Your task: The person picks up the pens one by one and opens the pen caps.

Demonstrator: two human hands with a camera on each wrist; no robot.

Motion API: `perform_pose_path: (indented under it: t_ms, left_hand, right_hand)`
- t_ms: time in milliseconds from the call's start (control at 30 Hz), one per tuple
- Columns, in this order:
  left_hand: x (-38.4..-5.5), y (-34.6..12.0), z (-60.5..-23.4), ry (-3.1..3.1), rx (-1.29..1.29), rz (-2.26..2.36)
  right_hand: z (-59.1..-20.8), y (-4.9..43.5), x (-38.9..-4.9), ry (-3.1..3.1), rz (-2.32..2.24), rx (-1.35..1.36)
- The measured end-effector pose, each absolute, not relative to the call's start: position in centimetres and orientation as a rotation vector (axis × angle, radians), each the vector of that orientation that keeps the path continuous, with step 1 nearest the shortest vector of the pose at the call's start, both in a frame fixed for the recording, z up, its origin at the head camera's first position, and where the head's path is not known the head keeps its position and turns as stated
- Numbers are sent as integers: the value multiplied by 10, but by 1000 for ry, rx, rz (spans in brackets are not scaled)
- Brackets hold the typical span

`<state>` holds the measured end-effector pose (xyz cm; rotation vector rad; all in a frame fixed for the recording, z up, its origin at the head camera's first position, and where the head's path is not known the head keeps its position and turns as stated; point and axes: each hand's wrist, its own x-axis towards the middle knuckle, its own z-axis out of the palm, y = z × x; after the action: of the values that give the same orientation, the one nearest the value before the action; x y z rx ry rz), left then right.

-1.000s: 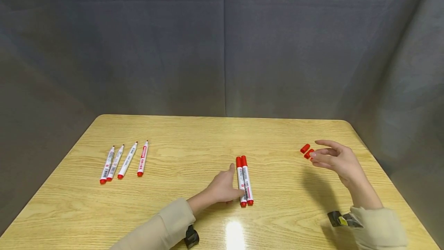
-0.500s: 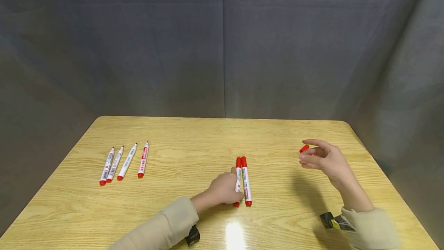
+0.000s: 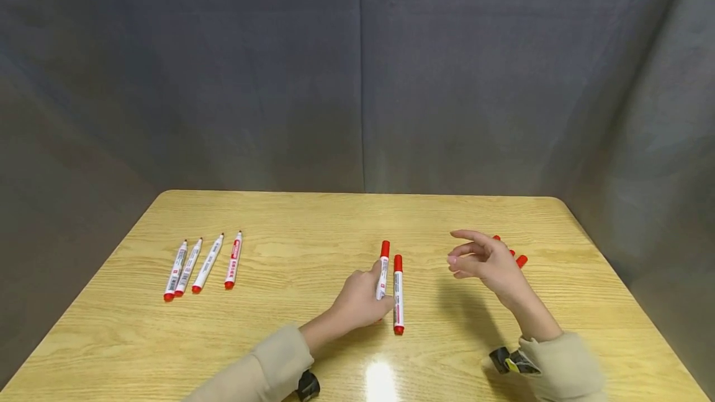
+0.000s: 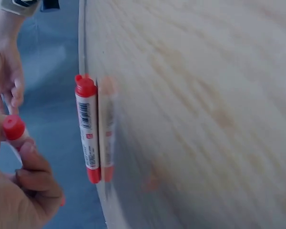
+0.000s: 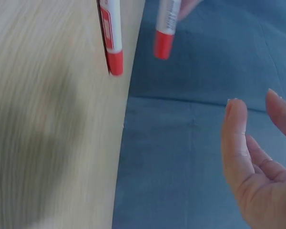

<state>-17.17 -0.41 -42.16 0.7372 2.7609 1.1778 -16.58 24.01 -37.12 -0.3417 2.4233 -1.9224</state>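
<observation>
My left hand [image 3: 360, 299] grips a capped marker [image 3: 384, 265] with a white barrel and red ends, lifted off the table. In the left wrist view the fingers and thumb of that hand [image 4: 24, 186] pinch its barrel, and the red end [image 4: 13, 127] points at the camera. Just right of it lies a second capped marker [image 3: 398, 296], flat on the table. My right hand [image 3: 486, 265] hovers over the right side, thumb and fingers apart, holding nothing. Behind it several red caps [image 3: 522, 261] lie on the table, partly covered by the hand.
Several uncapped red markers [image 3: 206, 262] lie side by side at the left of the wooden table [image 3: 313, 222]. A grey cloth [image 3: 251, 79] hangs behind the table and along its sides.
My left hand has taken hold of the left one of the two capped markers and raised it from the table. My right hand has moved left, away from the red caps.
</observation>
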Motion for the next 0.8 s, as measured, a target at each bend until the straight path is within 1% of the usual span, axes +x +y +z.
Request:
perform_pose_path:
  t_ms: [167,567,667,800]
  left_hand:
    - [-166,-4,-415,2723,795,1286]
    - [-156,-2,-407,2748,1116,1331]
    - [-155,-1,-408,2749,1164,1336]
    - [-152,-1,-409,2878,1092,1282]
  right_hand:
    - [-381,222,-174,2461,-1933,-418]
    - [-396,176,-189,2439,-2004,-400]
    - [-395,166,-190,2422,-2084,-347]
    - [-391,157,-188,2396,-2247,-198]
